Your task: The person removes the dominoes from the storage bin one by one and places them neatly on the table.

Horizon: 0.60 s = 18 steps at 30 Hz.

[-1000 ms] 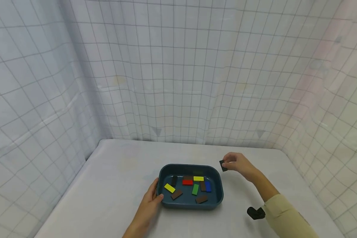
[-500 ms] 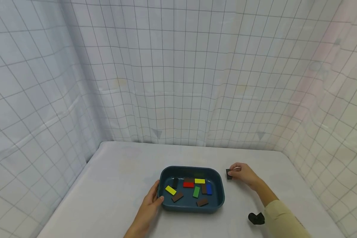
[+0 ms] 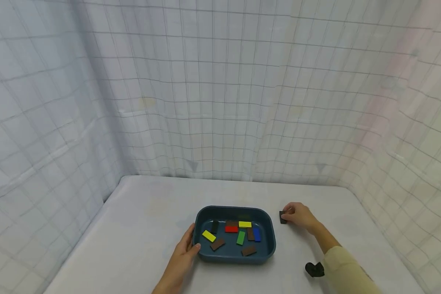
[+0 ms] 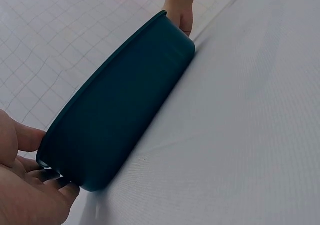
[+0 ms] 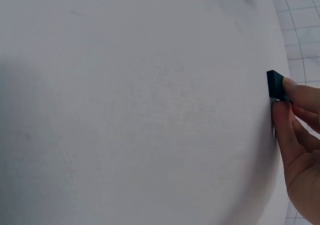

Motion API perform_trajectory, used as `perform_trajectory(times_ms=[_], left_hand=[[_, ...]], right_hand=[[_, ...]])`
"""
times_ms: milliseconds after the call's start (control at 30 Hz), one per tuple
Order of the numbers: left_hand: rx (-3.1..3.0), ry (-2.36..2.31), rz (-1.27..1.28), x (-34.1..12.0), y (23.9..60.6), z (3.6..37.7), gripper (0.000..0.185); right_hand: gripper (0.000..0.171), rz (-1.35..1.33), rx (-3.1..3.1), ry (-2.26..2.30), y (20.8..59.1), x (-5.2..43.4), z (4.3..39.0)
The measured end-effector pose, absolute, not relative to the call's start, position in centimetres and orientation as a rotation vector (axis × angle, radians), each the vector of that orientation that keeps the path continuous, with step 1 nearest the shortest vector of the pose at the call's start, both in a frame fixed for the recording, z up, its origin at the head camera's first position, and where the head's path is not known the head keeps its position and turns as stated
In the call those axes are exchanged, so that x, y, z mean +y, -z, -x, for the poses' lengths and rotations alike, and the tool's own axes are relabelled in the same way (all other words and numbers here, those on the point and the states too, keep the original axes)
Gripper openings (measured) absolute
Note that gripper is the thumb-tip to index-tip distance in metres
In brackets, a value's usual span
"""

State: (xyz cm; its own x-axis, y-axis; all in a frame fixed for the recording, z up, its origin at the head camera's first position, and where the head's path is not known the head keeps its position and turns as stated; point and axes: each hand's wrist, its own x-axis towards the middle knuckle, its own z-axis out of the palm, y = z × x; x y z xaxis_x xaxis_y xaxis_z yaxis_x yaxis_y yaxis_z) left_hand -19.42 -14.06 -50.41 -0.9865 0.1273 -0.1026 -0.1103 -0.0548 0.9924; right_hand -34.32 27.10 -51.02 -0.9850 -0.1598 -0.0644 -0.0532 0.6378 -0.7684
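Observation:
A dark teal plastic tray (image 3: 236, 259) stands on the white table, holding several flat rectangular blocks. My left hand (image 3: 182, 255) grips its left end; the thumb lies over the rim and the fingers reach along the outer wall, as the left wrist view also shows. To the right of the tray, my right hand (image 3: 299, 215) pinches a black block (image 3: 282, 217) between thumb and fingers, low at the table surface. In the right wrist view the black block (image 5: 275, 84) shows partly, its other end covered by the fingertips.
Inside the tray lie a red block (image 3: 231, 229), a green block (image 3: 240, 238), a blue block (image 3: 257, 234), two yellow ones, several brown ones and a black one. A black strap-like piece (image 3: 315, 269) shows beside the right sleeve. White gridded curtains (image 3: 220, 102) surround the table.
My right hand has brought the black block down and slightly right, from above the table beside the tray to the table surface. The left hand keeps its grip on the tray.

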Motion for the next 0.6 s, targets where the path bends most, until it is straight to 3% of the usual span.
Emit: perform_trajectory(times_ms=[600], left_hand=[[2.039, -2.163, -0.021, -14.32, 50.69, 19.73, 0.067]], right_hand=[[0.018, 0.224, 2.845, 1.084, 50.28, 26.96, 33.82]])
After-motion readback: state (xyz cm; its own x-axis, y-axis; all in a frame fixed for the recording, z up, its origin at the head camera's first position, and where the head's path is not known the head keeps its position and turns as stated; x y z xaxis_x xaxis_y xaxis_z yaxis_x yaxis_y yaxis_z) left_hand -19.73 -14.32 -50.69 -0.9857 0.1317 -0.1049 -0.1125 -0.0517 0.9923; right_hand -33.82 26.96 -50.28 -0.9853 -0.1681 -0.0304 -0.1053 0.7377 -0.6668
